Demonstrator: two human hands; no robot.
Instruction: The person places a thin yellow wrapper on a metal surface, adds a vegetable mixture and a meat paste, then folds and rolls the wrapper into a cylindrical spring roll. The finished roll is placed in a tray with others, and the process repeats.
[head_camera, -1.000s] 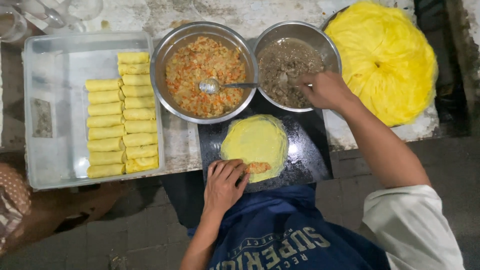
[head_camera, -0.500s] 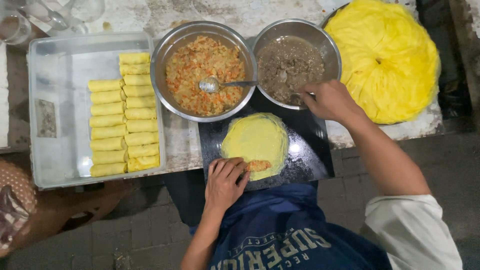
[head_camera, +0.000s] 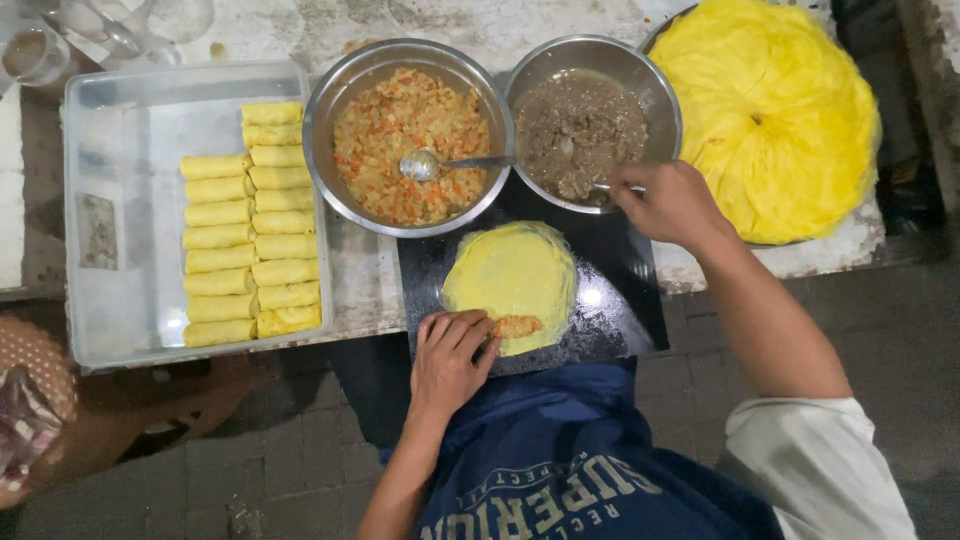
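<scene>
A thin round yellow wrapper (head_camera: 512, 280) lies flat on a black board (head_camera: 620, 300), with a small mound of orange filling (head_camera: 516, 325) at its near edge. My left hand (head_camera: 450, 358) rests on the wrapper's near-left edge, fingertips touching the filling. My right hand (head_camera: 668, 203) grips the handle of a spoon (head_camera: 600, 186) at the rim of a steel bowl of brown minced filling (head_camera: 578, 130). Left of it stands a steel bowl of orange and white filling (head_camera: 410, 150) with another spoon (head_camera: 432, 164) lying in it.
A clear plastic tray (head_camera: 110, 270) at the left holds two rows of several rolled yellow rolls (head_camera: 250, 225). A big heap of yellow wrappers (head_camera: 775, 115) fills the right. Glassware (head_camera: 60, 35) stands at the far left corner. Brick paving lies below the counter edge.
My right hand has drawn back slightly to the bowl's near rim with the spoon. My left hand stays on the wrapper's edge.
</scene>
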